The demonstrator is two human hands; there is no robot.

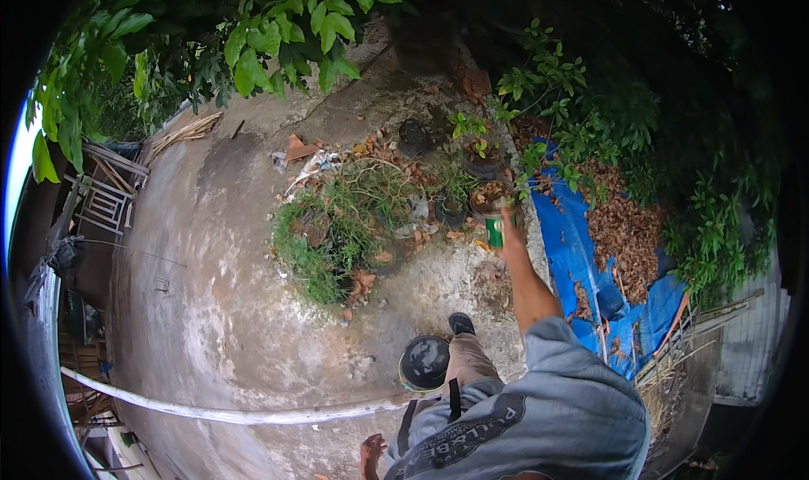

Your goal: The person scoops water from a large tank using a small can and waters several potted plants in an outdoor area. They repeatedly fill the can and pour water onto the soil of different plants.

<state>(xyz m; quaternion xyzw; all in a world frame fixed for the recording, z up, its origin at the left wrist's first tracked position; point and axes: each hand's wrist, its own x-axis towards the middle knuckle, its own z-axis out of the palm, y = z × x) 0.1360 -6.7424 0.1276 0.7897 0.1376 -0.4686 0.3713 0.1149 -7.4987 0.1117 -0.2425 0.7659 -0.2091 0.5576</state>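
My right arm stretches forward, and my right hand (511, 232) is closed at the right side of a green-and-white can (494, 230). Dry brown leaves (488, 195) lie at the top of the can. Some of that hand's fingers are hidden against it. Low in the view, my left hand (371, 453) hangs beside my leg with loosely bent fingers and nothing visible in it. A dark round bucket (425, 363) with a shiny surface inside stands by my foot. Left of the can are a dark plant pot (452, 210) and bushy green plants (337, 231).
A blue tarp (563, 227) heaped with dry leaves (624, 227) lies right of a low concrete edge (531, 219). A pale pole (244, 414) crosses the concrete ground behind the bucket. Leafy branches (278, 37) hang overhead; broken terracotta pieces (299, 149) lie beyond the plants.
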